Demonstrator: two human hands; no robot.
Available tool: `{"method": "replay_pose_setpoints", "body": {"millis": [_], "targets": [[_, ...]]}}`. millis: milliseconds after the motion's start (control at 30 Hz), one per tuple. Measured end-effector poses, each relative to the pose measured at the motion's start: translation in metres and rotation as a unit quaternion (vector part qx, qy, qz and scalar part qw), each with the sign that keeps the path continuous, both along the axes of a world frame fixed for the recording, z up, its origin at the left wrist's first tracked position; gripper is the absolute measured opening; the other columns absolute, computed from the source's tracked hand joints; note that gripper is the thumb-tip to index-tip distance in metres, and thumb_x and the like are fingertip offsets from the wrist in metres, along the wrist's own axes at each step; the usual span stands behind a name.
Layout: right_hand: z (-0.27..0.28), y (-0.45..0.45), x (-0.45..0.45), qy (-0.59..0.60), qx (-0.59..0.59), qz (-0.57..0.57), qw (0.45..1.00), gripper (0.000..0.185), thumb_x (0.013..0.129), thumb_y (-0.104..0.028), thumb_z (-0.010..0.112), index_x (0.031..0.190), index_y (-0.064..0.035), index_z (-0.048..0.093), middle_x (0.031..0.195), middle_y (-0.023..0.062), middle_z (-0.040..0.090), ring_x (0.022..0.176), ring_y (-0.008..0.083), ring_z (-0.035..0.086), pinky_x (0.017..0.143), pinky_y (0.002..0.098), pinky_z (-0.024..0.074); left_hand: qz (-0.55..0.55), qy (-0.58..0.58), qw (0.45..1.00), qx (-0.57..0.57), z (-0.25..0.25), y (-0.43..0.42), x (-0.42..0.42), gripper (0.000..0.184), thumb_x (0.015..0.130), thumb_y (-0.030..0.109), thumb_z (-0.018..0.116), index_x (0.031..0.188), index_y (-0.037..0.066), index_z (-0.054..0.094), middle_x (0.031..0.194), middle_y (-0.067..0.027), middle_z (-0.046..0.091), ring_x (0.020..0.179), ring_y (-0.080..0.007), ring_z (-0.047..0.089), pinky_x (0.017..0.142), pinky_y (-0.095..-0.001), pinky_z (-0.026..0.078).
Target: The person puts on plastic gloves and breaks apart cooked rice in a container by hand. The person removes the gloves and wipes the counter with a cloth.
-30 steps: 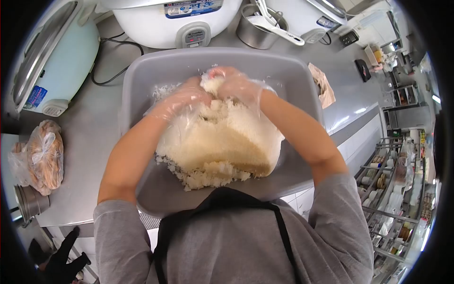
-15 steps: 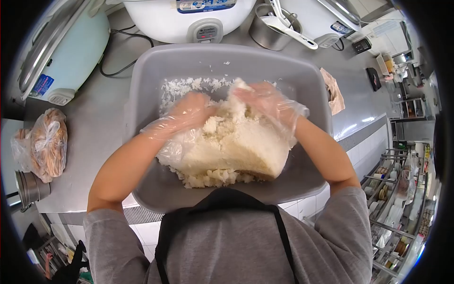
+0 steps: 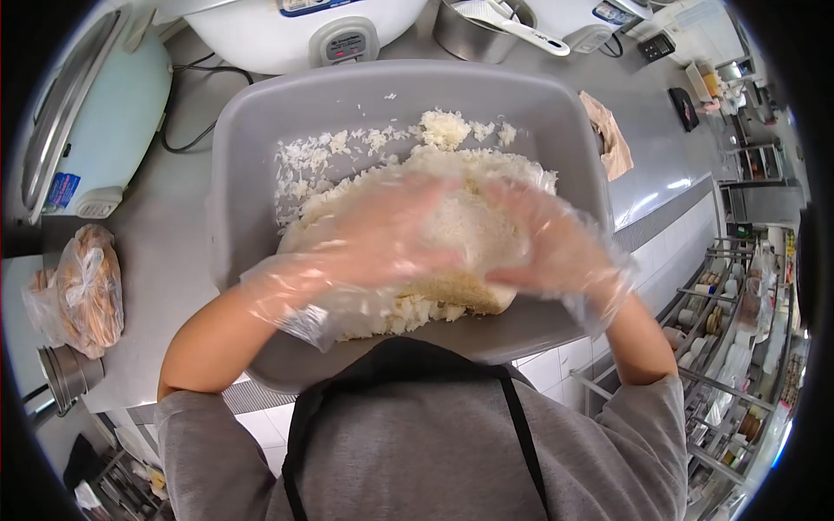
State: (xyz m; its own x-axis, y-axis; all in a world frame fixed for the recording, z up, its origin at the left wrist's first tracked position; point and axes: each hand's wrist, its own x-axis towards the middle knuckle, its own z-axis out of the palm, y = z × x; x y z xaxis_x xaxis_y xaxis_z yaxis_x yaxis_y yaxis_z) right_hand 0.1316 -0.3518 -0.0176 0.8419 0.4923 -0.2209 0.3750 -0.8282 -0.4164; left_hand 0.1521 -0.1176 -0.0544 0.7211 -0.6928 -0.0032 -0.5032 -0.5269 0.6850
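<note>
A large block of cooked white rice (image 3: 473, 227) lies in a grey plastic tub (image 3: 234, 174), its near lower side slightly browned. My left hand (image 3: 378, 227), in a clear plastic glove, is over the left part of the block, thumb apart from the fingers. From the right, my right hand (image 3: 556, 239), also gloved, reaches over the block with its fingers spread. Both hands are smeared by motion, and I cannot tell how firmly they touch the rice. A small clump of rice (image 3: 445, 128) and loose grains lie beyond the block.
White rice cookers (image 3: 295, 39) stand behind the tub, and a pale green cooker (image 3: 109, 113) at the left. A metal pot (image 3: 473, 39) holds white paddles. A tied plastic bag (image 3: 87, 291) lies at left, a brown paper piece (image 3: 608, 139) at right. Wire shelves (image 3: 730, 347) stand lower right.
Both hands have come nearer to me, from the far side of the rice to over its top, and their fingers have opened. A clump now sits at the far side. The view has shifted slightly.
</note>
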Motion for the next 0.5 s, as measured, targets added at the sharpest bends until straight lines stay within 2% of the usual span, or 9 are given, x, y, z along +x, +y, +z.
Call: {"method": "replay_pose_setpoints", "body": {"millis": [33,100,200,233,267,300,367,400,500], "targets": [[0.000,0.010,-0.007,-0.041,-0.041,0.027,0.998,0.087,0.066,-0.042,0.074,0.135,-0.0034,0.037,0.126,0.0223,0.048,0.122,0.0352,0.043,0.105,0.0417,0.0302,-0.009,-0.030,0.999,0.028,-0.007,-0.010,-0.004,0.069,0.076,0.034,0.067,0.130,0.002,0.040,0.129,-0.0246,0.045,0.122,-0.0396,0.041,0.103,-0.0436,0.031],[-0.033,0.017,-0.021,-0.101,-0.080,-0.006,0.992,0.088,0.064,-0.040,0.076,0.134,-0.0045,0.038,0.125,0.0218,0.049,0.123,0.0353,0.040,0.107,0.0429,0.0278,-0.028,-0.086,0.993,0.080,-0.024,-0.027,-0.011,0.073,0.068,0.029,0.073,0.128,0.003,0.040,0.126,-0.0253,0.046,0.119,-0.0406,0.043,0.101,-0.0443,0.034],[-0.051,0.030,-0.018,-0.046,-0.025,-0.066,0.996,0.085,0.063,-0.038,0.077,0.131,-0.0029,0.040,0.124,0.0210,0.050,0.123,0.0342,0.041,0.106,0.0440,0.0282,-0.071,0.080,0.992,0.066,0.007,-0.034,0.020,0.065,0.062,0.028,0.076,0.117,0.005,0.049,0.120,-0.0207,0.051,0.113,-0.0368,0.048,0.095,-0.0449,0.038],[-0.054,0.030,-0.014,-0.002,0.015,-0.091,0.996,0.083,0.064,-0.037,0.077,0.130,-0.0018,0.041,0.123,0.0207,0.050,0.122,0.0337,0.042,0.105,0.0442,0.0290,-0.058,0.048,0.996,0.043,-0.002,-0.035,0.024,0.060,0.062,0.027,0.075,0.112,0.004,0.052,0.113,-0.0194,0.054,0.108,-0.0360,0.050,0.092,-0.0442,0.040],[-0.055,0.026,-0.008,0.017,0.082,-0.085,0.993,0.074,0.068,-0.034,0.075,0.126,-0.0009,0.044,0.120,0.0192,0.052,0.118,0.0326,0.045,0.104,0.0434,0.0315,-0.045,0.016,0.999,0.020,-0.017,-0.034,0.027,0.054,0.061,0.027,0.075,0.106,0.004,0.055,0.106,-0.0180,0.057,0.102,-0.0352,0.053,0.088,-0.0435,0.042],[-0.059,0.023,-0.001,-0.013,0.120,-0.082,0.989,0.068,0.070,-0.034,0.073,0.122,0.0009,0.046,0.112,0.0195,0.055,0.107,0.0330,0.051,0.096,0.0421,0.0374,-0.031,-0.013,0.999,-0.003,-0.029,-0.033,0.031,0.049,0.061,0.027,0.075,0.101,0.004,0.058,0.100,-0.0167,0.059,0.097,-0.0344,0.056,0.084,-0.0428,0.044],[-0.072,0.019,0.013,-0.068,0.193,-0.082,0.975,0.059,0.074,-0.034,0.069,0.115,0.0044,0.052,0.094,0.0200,0.062,0.086,0.0336,0.061,0.080,0.0395,0.0491,0.031,0.040,0.998,-0.024,-0.041,-0.035,0.043,0.042,0.064,0.027,0.072,0.096,0.003,0.062,0.093,-0.0193,0.062,0.088,-0.0358,0.059,0.082,-0.0421,0.046],[-0.094,0.014,0.020,-0.051,0.185,-0.136,0.972,0.055,0.078,-0.038,0.063,0.112,0.0042,0.054,0.084,0.0178,0.064,0.074,0.0309,0.063,0.070,0.0370,0.0516,0.061,0.067,0.995,-0.035,-0.046,-0.037,0.048,0.038,0.065,0.027,0.071,0.094,0.003,0.063,0.089,-0.0207,0.063,0.083,-0.0365,0.060,0.080,-0.0418,0.047],[-0.082,0.022,0.052,-0.047,0.014,-0.085,0.995,0.054,0.082,-0.043,0.055,0.109,0.0042,0.056,0.085,0.0184,0.065,0.079,0.0292,0.064,0.071,0.0371,0.0512,0.137,0.096,0.984,-0.065,-0.054,-0.036,0.063,0.038,0.070,0.032,0.067,0.088,0.000,0.065,0.085,-0.0224,0.064,0.079,-0.0378,0.061,0.075,-0.0427,0.048]]}}
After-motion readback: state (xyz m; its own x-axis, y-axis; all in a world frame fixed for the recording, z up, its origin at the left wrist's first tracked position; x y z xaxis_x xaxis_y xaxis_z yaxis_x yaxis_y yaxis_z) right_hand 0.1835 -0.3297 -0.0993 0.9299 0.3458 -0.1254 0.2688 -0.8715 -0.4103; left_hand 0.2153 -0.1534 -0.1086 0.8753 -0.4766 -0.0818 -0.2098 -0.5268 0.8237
